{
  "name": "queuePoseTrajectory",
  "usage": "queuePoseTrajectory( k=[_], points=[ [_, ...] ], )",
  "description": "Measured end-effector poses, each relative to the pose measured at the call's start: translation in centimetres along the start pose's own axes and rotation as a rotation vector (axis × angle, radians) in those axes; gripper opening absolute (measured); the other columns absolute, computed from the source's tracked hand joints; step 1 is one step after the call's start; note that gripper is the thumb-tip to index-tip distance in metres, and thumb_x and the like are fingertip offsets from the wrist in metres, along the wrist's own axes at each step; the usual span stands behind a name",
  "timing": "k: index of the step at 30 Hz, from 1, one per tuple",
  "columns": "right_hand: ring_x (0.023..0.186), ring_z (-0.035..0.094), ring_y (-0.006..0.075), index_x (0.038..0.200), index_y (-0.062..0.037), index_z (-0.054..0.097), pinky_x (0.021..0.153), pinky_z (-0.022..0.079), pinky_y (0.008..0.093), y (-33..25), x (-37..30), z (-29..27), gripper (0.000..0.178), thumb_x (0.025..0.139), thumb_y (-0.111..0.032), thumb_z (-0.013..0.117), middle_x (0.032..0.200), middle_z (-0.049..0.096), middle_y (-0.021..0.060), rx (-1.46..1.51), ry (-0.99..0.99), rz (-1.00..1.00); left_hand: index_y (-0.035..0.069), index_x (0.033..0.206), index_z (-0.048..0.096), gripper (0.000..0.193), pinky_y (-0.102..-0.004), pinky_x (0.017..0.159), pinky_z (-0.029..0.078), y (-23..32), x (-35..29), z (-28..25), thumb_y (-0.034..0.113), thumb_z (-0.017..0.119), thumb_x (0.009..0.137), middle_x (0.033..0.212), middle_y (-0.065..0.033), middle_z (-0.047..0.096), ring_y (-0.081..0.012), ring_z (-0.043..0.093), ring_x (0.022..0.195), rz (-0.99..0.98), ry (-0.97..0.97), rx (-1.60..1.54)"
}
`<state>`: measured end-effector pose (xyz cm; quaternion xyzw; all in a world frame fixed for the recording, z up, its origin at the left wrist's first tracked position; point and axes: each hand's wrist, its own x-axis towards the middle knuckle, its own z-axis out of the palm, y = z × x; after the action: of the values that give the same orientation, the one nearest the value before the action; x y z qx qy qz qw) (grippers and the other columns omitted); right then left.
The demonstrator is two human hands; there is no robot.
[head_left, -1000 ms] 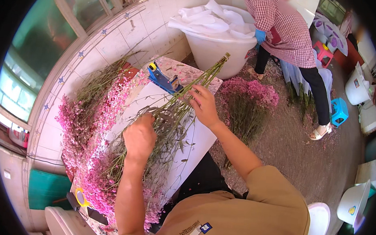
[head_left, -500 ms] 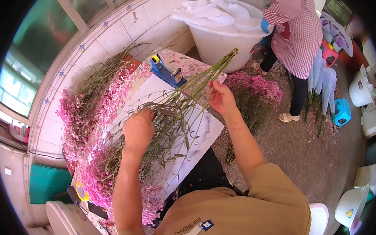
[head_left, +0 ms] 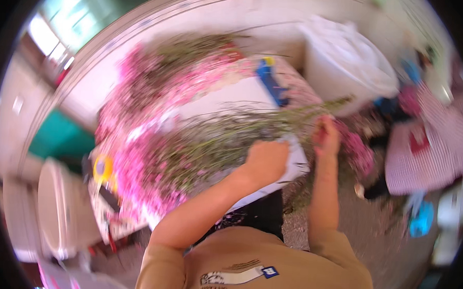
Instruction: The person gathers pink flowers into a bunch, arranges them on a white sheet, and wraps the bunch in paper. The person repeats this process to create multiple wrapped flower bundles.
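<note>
Petal-strewn counter [head_left: 298, 81] carries pink-flowered bunch [head_left: 197, 151] over white sheet [head_left: 233, 96]. Left hand [head_left: 268, 159] near stems [head_left: 227, 130], right hand [head_left: 328, 138] near stem ends [head_left: 343, 101]; fingers [head_left: 322, 130] curled — blurred, cannot tell whether gripping. Keep stems parallel, handle lightly.

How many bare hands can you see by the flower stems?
2: the left hand at the near side of the stems, and the right hand close to their far right ends. Others may be hidden or blurred.
</note>
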<state>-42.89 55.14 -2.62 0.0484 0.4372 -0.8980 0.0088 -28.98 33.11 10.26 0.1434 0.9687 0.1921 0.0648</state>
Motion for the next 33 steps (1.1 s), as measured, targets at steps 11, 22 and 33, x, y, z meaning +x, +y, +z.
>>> queuePoseTrajectory(
  k=[11,22,33],
  points=[
    [0.072,0.067,0.0115,0.105,-0.0084,0.068,0.067,0.058,0.0266,3.2,4.5,-5.6,0.021,0.108,-0.028,0.061,0.092,0.072,0.0012,0.251,-0.358,0.193,-0.004,0.142,0.050,0.063,-0.0366,0.071,0.052,-9.7,-18.0,-5.5,0.015,0.077,0.088,0.085,-0.0115,0.073,-0.0179,0.071,0.081,-0.122,-0.341,-0.891],
    [0.085,0.068,0.0187,0.103,-0.0082,0.068,0.075,0.056,0.0322,2.5,5.8,-4.1,0.034,0.098,-0.041,0.075,0.093,0.071,0.0043,-0.096,-0.096,0.214,0.002,0.150,0.047,0.068,-0.0398,0.084,0.057,-14.0,-20.2,-15.2,0.014,0.076,0.090,0.107,-0.0112,0.072,-0.0233,0.072,0.096,-0.080,-0.123,-0.284],
    [0.056,0.057,0.0126,0.093,-0.0057,0.066,0.051,0.048,0.0277,0.4,0.9,-0.5,0.039,0.100,-0.044,0.071,0.072,0.061,0.0005,-0.970,-0.012,-0.094,0.005,0.142,0.055,0.051,-0.0568,0.122,0.030,-13.9,-20.5,0.2,0.014,0.056,0.092,0.136,-0.0097,0.059,-0.0263,0.053,0.133,-0.209,0.807,0.434]
  ],
)
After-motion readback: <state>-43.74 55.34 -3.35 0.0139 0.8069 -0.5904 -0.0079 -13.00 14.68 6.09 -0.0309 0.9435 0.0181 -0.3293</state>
